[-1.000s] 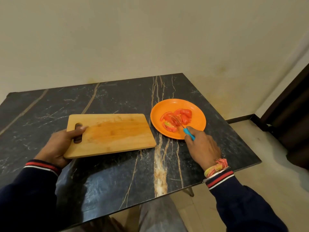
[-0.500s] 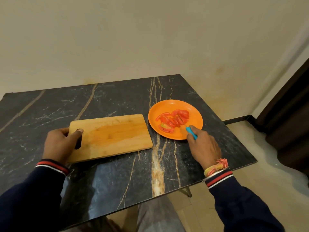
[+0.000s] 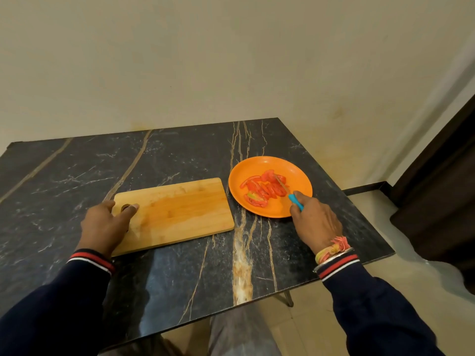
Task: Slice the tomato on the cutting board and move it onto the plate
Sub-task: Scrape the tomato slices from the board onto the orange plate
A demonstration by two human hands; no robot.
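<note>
Left hand (image 3: 105, 224) grips the left end of the board (image 3: 180, 211), whose long axis runs left-right. Right hand (image 3: 316, 222) grips the knife (image 3: 293, 199), blade pointing far-left over the slices (image 3: 262, 190) on the plate (image 3: 295, 176).

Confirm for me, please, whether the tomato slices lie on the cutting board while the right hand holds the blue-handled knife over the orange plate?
Not quite: the head view shows the tomato slices lying on the orange plate, not on the cutting board, which carries no tomato. The right hand does hold the blue-handled knife over the plate.
</note>
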